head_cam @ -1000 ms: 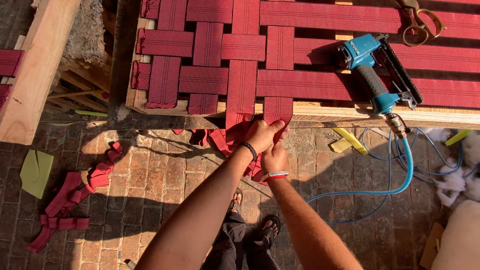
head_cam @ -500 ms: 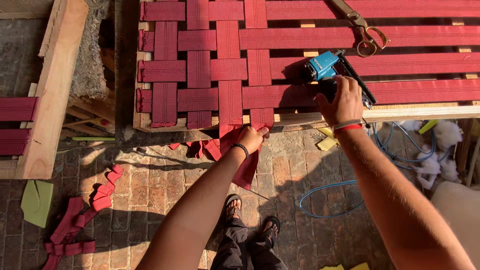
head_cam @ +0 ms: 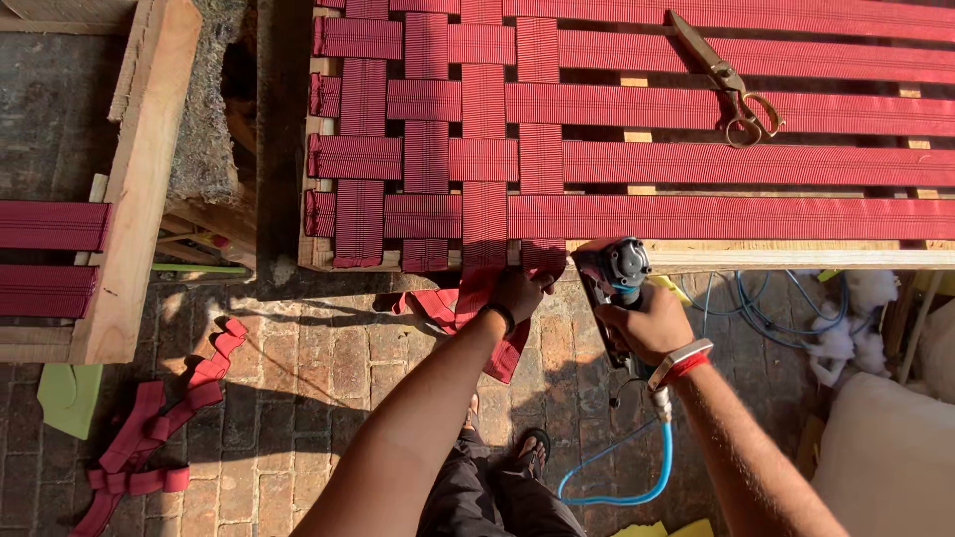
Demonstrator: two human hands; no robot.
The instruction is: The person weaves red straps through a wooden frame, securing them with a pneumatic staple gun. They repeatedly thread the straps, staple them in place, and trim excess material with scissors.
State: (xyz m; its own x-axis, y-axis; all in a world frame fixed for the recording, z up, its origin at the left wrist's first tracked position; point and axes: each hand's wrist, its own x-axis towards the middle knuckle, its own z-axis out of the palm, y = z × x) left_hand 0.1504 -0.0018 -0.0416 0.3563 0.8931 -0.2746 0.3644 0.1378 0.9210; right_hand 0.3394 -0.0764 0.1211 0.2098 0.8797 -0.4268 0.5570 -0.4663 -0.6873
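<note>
Since half a second ago the right hand point(head_cam: 652, 323) has carried the blue stapler point(head_cam: 617, 278) off the webbing down to the front edge of the wooden frame point(head_cam: 756, 257). On the brick floor at far left lie loose red scraps point(head_cam: 149, 443). The left hand point(head_cam: 517, 293) is clenched on a red strap point(head_cam: 487, 239) that hangs over the frame's front edge, near its left corner. Just beside it, the right hand grasps the stapler, nose against the front rail, with a blue hose point(head_cam: 637, 467) trailing below. Scissors point(head_cam: 731, 85) rest on the webbing toward the frame's far edge, well apart.
</note>
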